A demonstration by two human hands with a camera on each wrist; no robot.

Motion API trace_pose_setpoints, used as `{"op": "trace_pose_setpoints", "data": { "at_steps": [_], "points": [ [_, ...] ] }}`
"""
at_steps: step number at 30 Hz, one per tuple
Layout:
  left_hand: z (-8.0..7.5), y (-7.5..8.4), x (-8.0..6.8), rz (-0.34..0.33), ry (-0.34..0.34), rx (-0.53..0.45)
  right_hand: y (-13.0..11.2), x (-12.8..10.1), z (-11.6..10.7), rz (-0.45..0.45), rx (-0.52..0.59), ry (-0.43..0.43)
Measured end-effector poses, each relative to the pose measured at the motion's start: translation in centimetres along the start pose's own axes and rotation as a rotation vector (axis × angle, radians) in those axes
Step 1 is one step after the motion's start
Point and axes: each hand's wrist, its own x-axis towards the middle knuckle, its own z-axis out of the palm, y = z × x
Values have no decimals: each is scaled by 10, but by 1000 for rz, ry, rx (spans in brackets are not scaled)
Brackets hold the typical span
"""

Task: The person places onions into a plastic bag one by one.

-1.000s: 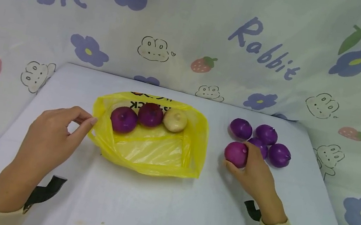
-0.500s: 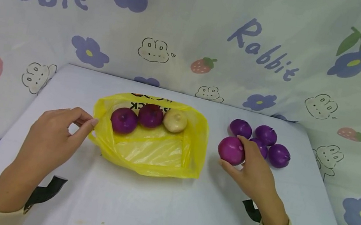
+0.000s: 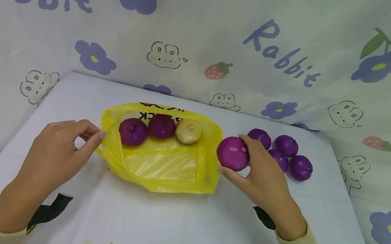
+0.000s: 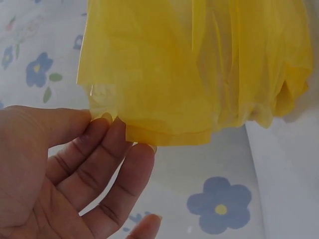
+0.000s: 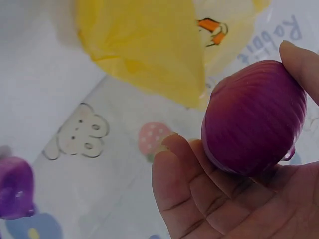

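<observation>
A yellow plastic bag (image 3: 160,184) lies with its mouth wide on the white table. Inside it sit two purple onions (image 3: 133,132) and a pale yellow onion (image 3: 188,132). My left hand (image 3: 60,152) pinches the bag's left edge between thumb and fingers; the left wrist view shows the thin yellow film (image 4: 159,99) at the fingertips. My right hand (image 3: 267,180) grips a purple onion (image 3: 233,153) at the bag's right edge, thumb on one side and fingers on the other. In the right wrist view this onion (image 5: 254,119) shows fine lengthwise lines.
Several darker purple onions (image 3: 300,168) stand grouped on the right of the white table (image 3: 162,232), behind my right hand. A patterned cloth (image 3: 204,21) with rabbits, flowers and strawberries hangs behind and beside the table. Black straps (image 3: 51,210) show at both wrists.
My right hand has lifted the purple onion from beside the group and carried it left to the bag's right edge. My left hand keeps its pinch on the bag.
</observation>
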Motion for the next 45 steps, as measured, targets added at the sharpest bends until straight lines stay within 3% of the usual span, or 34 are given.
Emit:
{"op": "trace_pose_setpoints", "data": {
  "at_steps": [5, 12, 17, 27, 31, 38, 45],
  "points": [
    [0, -2, -3, -10, 5, 2, -19, 12, -2, -100, -31, -45],
    [3, -3, -3, 28, 24, -10, -46, 21, 5, -229, -101, -82],
    [3, -2, -1, 29, 18, -6, -63, 28, 12, -317, -84, -102],
    [3, -2, -1, 33, 20, 0, -81, 51, 20, -394, -22, -265],
    [2, -1, -1, 36, 19, 0, -86, 64, 22, -384, 13, -320],
    [2, -1, -2, 27, 11, 2, -93, 85, 35, -287, 33, -440],
    [2, 0, -1, 30, 15, -1, -110, 99, 57, -316, -90, -517]
  ]
}}
